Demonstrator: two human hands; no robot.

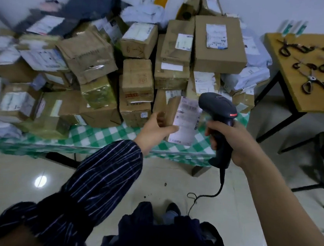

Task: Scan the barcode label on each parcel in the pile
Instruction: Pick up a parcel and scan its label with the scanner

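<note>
Right hand point(232, 140) clenched round the handle of the black scanner point(218, 108); scanner head sat just beside the upper right of the white barcode label point(187, 121), its cable point(220, 186) hanging to the floor. Left hand point(156, 128) rested on the brown parcel point(165, 108); fingers fairly straight over the label's lower left edge, thumb up on the bare cardboard, not clenched. Parcel stood upright at the front edge of the green checked tablecloth point(117, 136), at the foot of the parcel pile point(137, 77). Wooden side table point(289, 89) to the right carried several scissors point(315, 83); left of frame blurred.
</note>
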